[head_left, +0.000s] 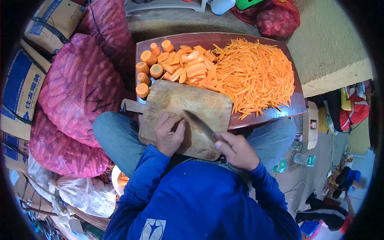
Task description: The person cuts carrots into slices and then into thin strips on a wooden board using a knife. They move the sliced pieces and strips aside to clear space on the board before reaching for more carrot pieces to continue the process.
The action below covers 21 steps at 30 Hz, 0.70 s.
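Observation:
My right hand (239, 152) grips a kitchen knife (200, 125), its blade slanting up and left over the wooden cutting board (168, 96). On the board's left half rests my left hand (169, 133), fingers curled and thumb bent in. Whatever its fingertips may hold is hidden. The knife tip is close to those fingers. Behind the board lie thick carrot slices (196, 69), with several carrot chunks (148, 58) to their left. A big heap of carrot strips (256, 76) covers the right part of the low table (286, 110).
Pink mesh sacks (80, 88) full of produce stand at left, beside cardboard boxes (20, 88). A white tub (117, 180) with orange pieces is by my left elbow. Plastic bottles (306, 160) lie on the floor at right; another person (348, 180) is farther off.

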### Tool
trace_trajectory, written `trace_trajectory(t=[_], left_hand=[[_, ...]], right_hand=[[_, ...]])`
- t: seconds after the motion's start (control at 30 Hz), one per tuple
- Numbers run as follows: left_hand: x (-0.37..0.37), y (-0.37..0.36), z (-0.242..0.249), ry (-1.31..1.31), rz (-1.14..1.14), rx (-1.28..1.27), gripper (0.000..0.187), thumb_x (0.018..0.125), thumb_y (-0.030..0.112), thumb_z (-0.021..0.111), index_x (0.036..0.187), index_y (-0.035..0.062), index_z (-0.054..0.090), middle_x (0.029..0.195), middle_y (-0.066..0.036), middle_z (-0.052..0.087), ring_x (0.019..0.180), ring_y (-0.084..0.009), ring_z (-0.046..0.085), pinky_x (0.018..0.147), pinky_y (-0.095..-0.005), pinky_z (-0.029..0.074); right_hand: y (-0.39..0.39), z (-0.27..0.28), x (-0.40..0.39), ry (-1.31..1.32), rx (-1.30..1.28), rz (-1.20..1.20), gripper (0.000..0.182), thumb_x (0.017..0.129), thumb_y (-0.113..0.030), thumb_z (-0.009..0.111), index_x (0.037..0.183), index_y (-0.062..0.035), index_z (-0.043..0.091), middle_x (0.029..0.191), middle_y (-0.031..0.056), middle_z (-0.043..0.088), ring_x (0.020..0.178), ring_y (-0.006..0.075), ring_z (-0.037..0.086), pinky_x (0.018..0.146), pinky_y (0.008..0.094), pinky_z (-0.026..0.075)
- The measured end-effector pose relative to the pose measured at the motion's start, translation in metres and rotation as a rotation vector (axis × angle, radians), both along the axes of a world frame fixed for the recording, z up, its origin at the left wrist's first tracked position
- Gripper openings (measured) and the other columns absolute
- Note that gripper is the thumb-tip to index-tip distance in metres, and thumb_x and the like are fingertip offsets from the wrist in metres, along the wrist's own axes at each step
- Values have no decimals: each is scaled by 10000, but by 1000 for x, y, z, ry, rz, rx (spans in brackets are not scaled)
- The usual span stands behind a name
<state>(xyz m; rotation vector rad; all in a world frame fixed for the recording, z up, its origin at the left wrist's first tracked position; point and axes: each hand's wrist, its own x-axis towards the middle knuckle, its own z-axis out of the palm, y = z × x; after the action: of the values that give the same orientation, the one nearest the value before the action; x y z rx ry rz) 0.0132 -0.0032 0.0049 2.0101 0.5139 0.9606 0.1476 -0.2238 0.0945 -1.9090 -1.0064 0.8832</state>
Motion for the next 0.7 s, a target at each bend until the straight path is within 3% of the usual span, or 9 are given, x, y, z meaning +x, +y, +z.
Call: trace_trajectory(t=[0.07,0.2,0.3,0.37,0.4,0.5,0.7], left_hand=[[-2,1,-1,11,-1,-21,121,823,-61,787,926,-3,762,900,-123,689,847,-308,673,765,-401,538],[-1,0,-3,68,-48,-7,130,813,-62,788,918,8,759,902,-119,673,856,-306,655,762,-409,527],[1,2,1,95,-93,148,139,808,-52,794,921,19,759,909,-118,662,864,-316,639,759,-426,515],[2,3,0,99,-103,202,143,809,-44,798,929,24,759,914,-117,661,866,-322,636,766,-431,511],[3,3,0,104,-113,254,148,811,-35,802,937,28,759,919,-115,660,868,-328,633,773,-436,507],[3,2,1,148,-118,273,154,814,-24,809,949,30,759,933,-115,665,884,-330,638,796,-433,503],[17,2,15,210,-164,220,159,835,24,818,985,50,772,938,-102,678,872,-318,647,809,-440,487]], right_hand=[[-4,-9,-8,108,16,49,318,1080,-242,631,1286,-8,694,979,255,725,900,408,739,807,455,568],[-19,-11,9,16,-37,-16,309,1079,-229,633,1281,-3,692,964,260,733,892,408,751,809,448,578],[-32,-21,46,-86,52,-162,303,1070,-208,653,1278,5,705,984,266,748,916,409,764,826,432,588],[-36,-19,77,-376,70,-264,307,1051,-188,685,1278,16,719,1017,271,765,942,406,775,844,417,593],[-39,-18,89,-375,75,-263,307,1051,-188,685,1278,16,719,1017,271,765,942,406,775,844,417,593],[-37,-13,111,-328,16,-339,313,1039,-180,706,1277,23,728,1064,272,776,983,398,783,854,417,596],[-20,-6,129,-651,200,-387,338,995,-144,751,1266,56,711,1024,278,769,937,430,779,803,430,610]])
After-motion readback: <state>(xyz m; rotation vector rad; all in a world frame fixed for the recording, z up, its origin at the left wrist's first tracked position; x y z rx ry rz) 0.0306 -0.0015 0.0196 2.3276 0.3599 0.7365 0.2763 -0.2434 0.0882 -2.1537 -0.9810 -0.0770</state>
